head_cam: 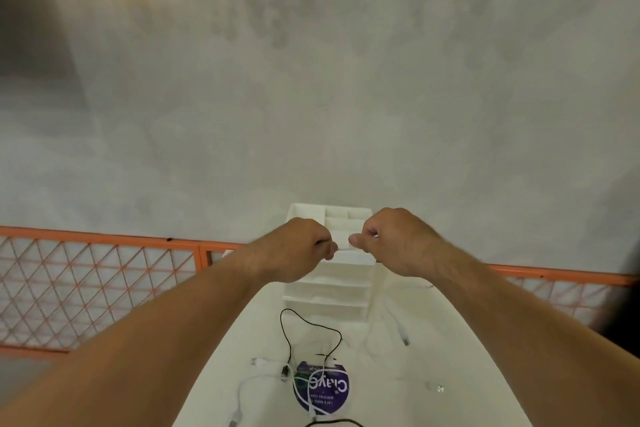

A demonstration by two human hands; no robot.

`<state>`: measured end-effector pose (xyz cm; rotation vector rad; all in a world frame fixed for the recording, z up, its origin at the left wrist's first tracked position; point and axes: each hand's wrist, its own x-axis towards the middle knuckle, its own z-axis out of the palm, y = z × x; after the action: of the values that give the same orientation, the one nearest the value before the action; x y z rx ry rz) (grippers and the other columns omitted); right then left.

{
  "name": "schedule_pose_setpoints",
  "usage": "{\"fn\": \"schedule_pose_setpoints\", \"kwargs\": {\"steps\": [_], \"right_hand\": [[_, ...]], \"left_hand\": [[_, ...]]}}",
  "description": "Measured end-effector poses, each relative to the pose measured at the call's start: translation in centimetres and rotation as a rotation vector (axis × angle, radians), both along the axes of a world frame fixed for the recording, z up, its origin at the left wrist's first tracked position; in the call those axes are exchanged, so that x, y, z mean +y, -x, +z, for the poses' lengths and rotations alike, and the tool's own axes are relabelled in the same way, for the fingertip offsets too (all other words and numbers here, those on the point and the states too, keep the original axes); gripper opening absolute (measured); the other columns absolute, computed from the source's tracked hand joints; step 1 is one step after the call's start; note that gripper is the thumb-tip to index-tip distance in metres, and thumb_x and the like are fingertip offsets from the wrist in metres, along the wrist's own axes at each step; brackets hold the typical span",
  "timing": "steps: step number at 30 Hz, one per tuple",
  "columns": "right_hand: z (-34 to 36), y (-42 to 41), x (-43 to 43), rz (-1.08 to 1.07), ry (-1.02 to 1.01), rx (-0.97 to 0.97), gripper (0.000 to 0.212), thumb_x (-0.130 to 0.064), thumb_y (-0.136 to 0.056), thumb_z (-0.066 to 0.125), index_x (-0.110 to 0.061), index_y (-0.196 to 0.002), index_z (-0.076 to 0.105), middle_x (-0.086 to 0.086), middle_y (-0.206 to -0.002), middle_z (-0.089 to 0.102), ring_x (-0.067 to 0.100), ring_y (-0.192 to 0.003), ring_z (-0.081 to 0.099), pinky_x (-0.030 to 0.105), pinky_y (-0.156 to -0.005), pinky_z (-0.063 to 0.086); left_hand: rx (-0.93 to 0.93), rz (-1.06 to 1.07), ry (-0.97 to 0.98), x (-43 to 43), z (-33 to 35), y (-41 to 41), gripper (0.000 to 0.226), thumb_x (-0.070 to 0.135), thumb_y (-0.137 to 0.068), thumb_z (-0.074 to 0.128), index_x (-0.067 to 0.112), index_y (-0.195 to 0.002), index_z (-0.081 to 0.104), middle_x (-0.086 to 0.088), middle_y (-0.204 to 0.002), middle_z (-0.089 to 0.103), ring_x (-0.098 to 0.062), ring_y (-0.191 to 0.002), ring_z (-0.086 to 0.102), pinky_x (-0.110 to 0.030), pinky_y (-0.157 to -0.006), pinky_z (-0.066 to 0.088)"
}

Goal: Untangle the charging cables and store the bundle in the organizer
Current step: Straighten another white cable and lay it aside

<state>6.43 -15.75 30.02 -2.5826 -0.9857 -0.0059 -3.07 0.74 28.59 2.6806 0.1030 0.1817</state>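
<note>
Both hands are held up over the far end of the white bench [398, 402], fists curled and close together, arms reaching straight out. The left hand [294, 250] and the right hand [394, 239] each pinch a bit of a thin white cable [375, 291] between thumb and finger. The short piece between the two grips runs side to side. From the right hand the cable hangs down to the bench, and its plug end lies near the right edge. The white organizer [329, 288] stands at the far end of the bench, right under the hands, with its open slots stacked in steps. A black cable [311, 322] loops in the middle of the bench. More white cables [273, 369] lie tangled across a round purple sticker [322, 388] by the near edge.
</note>
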Motion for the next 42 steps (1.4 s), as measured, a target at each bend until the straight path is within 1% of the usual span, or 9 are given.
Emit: {"fn": "schedule_pose_setpoints", "kwargs": {"steps": [6, 11, 15, 17, 19, 23, 28, 32, 42], "right_hand": [[-1.1, 0.0, -0.5, 0.026, -0.176, 0.228, 0.036, -0.044, -0.094, 0.056, -0.019, -0.073, 0.071, -0.009, -0.059, 0.05, 0.009, -0.055, 0.048, 0.023, -0.057, 0.038], [-1.1, 0.0, -0.9, 0.089, -0.209, 0.376, 0.028, -0.041, -0.094, 0.058, -0.023, -0.082, 0.075, -0.019, -0.086, 0.062, -0.005, -0.086, 0.054, 0.016, -0.071, 0.039], [-1.3, -0.4, -0.7, 0.088, -0.283, 0.385, 0.03, -0.043, -0.092, 0.06, -0.021, -0.078, 0.075, -0.004, -0.095, 0.071, 0.004, -0.09, 0.062, 0.032, -0.09, 0.051], [-1.2, -0.3, -0.3, 0.107, -0.318, 0.355, 0.03, -0.047, -0.09, 0.06, -0.025, -0.076, 0.075, 0.016, -0.096, 0.069, 0.012, -0.08, 0.059, 0.043, -0.088, 0.052], [-1.2, -0.1, 0.1, 0.109, -0.343, 0.319, 0.031, -0.046, -0.091, 0.059, -0.025, -0.074, 0.074, 0.024, -0.082, 0.059, 0.015, -0.068, 0.049, 0.038, -0.072, 0.05], [-1.2, 0.2, 0.7, 0.057, -0.364, 0.245, 0.03, -0.037, -0.094, 0.059, -0.016, -0.076, 0.07, -0.012, -0.045, 0.045, 0.005, -0.041, 0.04, 0.022, -0.054, 0.038], [-1.6, 1.0, 1.7, 0.011, -0.378, 0.102, 0.034, -0.035, -0.095, 0.057, -0.008, -0.076, 0.065, 0.009, -0.083, 0.069, 0.026, -0.084, 0.065, 0.034, -0.077, 0.052], [-2.2, 1.9, 2.6, -0.037, -0.303, -0.075, 0.035, -0.035, -0.098, 0.049, -0.008, -0.084, 0.066, 0.006, -0.081, 0.066, 0.026, -0.079, 0.062, 0.036, -0.073, 0.052], [-2.9, 1.4, 3.1, -0.089, 0.005, -0.283, 0.038, -0.039, -0.103, 0.033, -0.014, -0.101, 0.06, 0.002, -0.08, 0.05, 0.023, -0.073, 0.051, 0.029, -0.066, 0.039]], "left_hand": [[-0.098, 0.001, 0.0, 0.3, -1.3, 0.0, 0.032, 0.037, -0.098, 0.05, 0.014, -0.082, 0.066, 0.007, -0.057, 0.047, -0.011, -0.053, 0.042, -0.024, -0.052, 0.034], [-0.069, -0.064, 0.035, 0.4, -1.5, 0.3, 0.021, 0.041, -0.094, 0.058, 0.026, -0.084, 0.069, 0.013, -0.053, 0.046, -0.003, -0.05, 0.043, -0.018, -0.053, 0.033], [-0.164, -0.017, 0.101, 0.6, -1.7, 0.0, 0.024, 0.041, -0.094, 0.057, 0.026, -0.079, 0.069, 0.01, -0.05, 0.044, -0.006, -0.048, 0.04, -0.022, -0.054, 0.036], [-0.237, 0.044, 0.117, 0.8, -1.8, -0.3, 0.027, 0.042, -0.095, 0.055, 0.025, -0.078, 0.068, 0.009, -0.051, 0.046, -0.008, -0.05, 0.042, -0.026, -0.054, 0.038], [-0.298, 0.09, 0.094, 0.8, -1.9, -0.5, 0.03, 0.041, -0.096, 0.053, 0.021, -0.079, 0.069, 0.007, -0.052, 0.046, -0.012, -0.051, 0.042, -0.03, -0.055, 0.039], [-0.335, 0.118, 0.1, 0.7, -2.0, -0.6, 0.03, 0.04, -0.096, 0.054, 0.022, -0.077, 0.069, 0.007, -0.05, 0.045, -0.011, -0.049, 0.04, -0.028, -0.054, 0.038], [-0.373, 0.169, 0.135, 0.6, -2.3, -0.7, 0.04, 0.04, -0.094, 0.056, 0.027, -0.056, 0.059, 0.009, -0.041, 0.039, -0.01, -0.044, 0.037, -0.025, -0.051, 0.033], [-0.417, 0.218, 0.106, 0.4, -2.8, -1.1, 0.045, 0.04, -0.094, 0.055, 0.031, -0.05, 0.049, 0.007, -0.042, 0.037, -0.014, -0.047, 0.04, -0.031, -0.052, 0.042], [-0.415, 0.256, -0.107, -0.6, -4.0, -1.3, 0.046, 0.039, -0.098, 0.048, 0.02, -0.056, 0.045, 0.005, -0.047, 0.042, -0.021, -0.052, 0.047, -0.026, -0.05, 0.031]]}}
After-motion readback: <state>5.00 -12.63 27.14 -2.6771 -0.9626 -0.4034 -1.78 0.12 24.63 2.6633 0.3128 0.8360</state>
